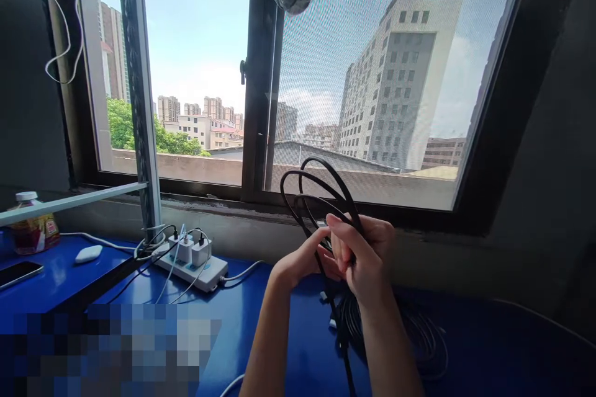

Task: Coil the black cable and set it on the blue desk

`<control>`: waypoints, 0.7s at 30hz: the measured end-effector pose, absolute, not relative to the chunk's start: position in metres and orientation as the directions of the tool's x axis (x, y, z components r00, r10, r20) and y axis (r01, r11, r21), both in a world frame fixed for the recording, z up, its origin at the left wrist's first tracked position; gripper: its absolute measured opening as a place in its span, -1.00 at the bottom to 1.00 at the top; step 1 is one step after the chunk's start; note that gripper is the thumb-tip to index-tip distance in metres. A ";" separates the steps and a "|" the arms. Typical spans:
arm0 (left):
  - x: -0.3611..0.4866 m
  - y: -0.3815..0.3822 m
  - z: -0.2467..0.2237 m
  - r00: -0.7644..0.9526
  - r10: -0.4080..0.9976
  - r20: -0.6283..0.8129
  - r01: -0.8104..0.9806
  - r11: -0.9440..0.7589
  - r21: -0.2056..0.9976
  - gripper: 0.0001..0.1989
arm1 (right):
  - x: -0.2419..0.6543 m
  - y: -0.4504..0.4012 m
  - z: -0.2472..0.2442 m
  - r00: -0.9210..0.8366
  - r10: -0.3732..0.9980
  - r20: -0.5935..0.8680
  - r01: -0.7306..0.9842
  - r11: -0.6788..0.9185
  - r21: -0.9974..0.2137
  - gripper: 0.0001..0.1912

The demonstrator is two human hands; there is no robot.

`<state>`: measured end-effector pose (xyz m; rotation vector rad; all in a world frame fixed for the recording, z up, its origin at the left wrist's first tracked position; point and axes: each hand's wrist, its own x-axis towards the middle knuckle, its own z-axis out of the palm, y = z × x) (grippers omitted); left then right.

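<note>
Right now, the window (263,80) fills the view, and below it stretches the blue table (233,325). Up come the black cable's (345,192) loops, standing above the tabletop in front of the sill, with one length running down towards the person! Beneath the hands, a coiled cable (350,316) lies flat. Look at the right hand (367,251): clenched around the black cable. Just beside it, the left hand (298,263) curves thumb and fingers about a strand, though whether it grips, I can't tell. Off left, a white power strip (214,277) carries plugs; farther left, a small white case (88,254).
</note>
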<state>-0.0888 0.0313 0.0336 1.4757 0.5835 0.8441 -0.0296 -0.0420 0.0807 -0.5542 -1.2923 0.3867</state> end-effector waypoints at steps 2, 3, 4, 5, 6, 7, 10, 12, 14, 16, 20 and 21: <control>-0.091 0.031 0.037 0.583 0.792 0.184 -0.202 -0.078 0.976 -0.51 | -0.029 -0.042 0.082 0.222 0.554 0.802 -0.045 0.828 -0.560 -0.52; -0.091 0.030 0.040 0.545 0.810 0.214 -0.249 -0.088 0.965 -0.54 | -0.029 -0.041 0.084 0.249 0.561 0.789 -0.101 0.825 -0.555 -0.53; -0.092 0.029 0.044 0.489 0.834 0.254 -0.309 -0.107 0.945 -0.55 | -0.027 -0.039 0.086 0.290 0.580 0.761 -0.160 0.813 -0.559 -0.54; -0.092 0.028 0.047 0.425 0.857 0.290 -0.375 -0.125 0.919 -0.56 | -0.025 -0.037 0.088 0.332 0.609 0.720 -0.213 0.793 -0.571 -0.56; -0.092 0.028 0.051 0.363 0.877 0.316 -0.439 -0.138 0.888 -0.54 | -0.023 -0.035 0.090 0.364 0.641 0.676 -0.255 0.766 -0.590 -0.59; -0.092 0.027 0.054 0.308 0.893 0.329 -0.497 -0.144 0.856 -0.50 | -0.020 -0.033 0.092 0.383 0.671 0.635 -0.281 0.739 -0.612 -0.63; -0.090 0.028 0.059 0.208 0.923 0.325 -0.592 -0.146 0.793 -0.40 | -0.011 -0.028 0.094 0.394 0.724 0.567 -0.283 0.682 -0.675 -0.74; -0.089 0.028 0.060 0.166 0.927 0.335 -0.601 -0.175 0.780 -0.40 | -0.006 -0.026 0.092 0.412 0.741 0.530 -0.269 0.654 -0.707 -0.78; -0.089 0.026 0.061 0.123 0.923 0.364 -0.563 -0.237 0.792 -0.47 | -0.002 -0.025 0.089 0.450 0.745 0.492 -0.246 0.633 -0.733 -0.81; -0.090 0.024 0.062 0.068 0.917 0.393 -0.484 -0.314 0.817 -0.59 | 0.001 -0.026 0.086 0.539 0.686 0.488 -0.123 0.637 -0.761 -0.78; -0.098 0.022 0.065 -0.046 0.899 0.436 -0.242 -0.433 0.868 -0.84 | 0.011 -0.027 0.080 0.569 0.470 0.675 0.334 0.618 -0.712 -0.45; -0.101 0.023 0.065 -0.051 0.893 0.447 -0.189 -0.448 0.874 -0.88 | 0.014 -0.027 0.078 0.512 0.474 0.716 0.402 0.604 -0.688 -0.36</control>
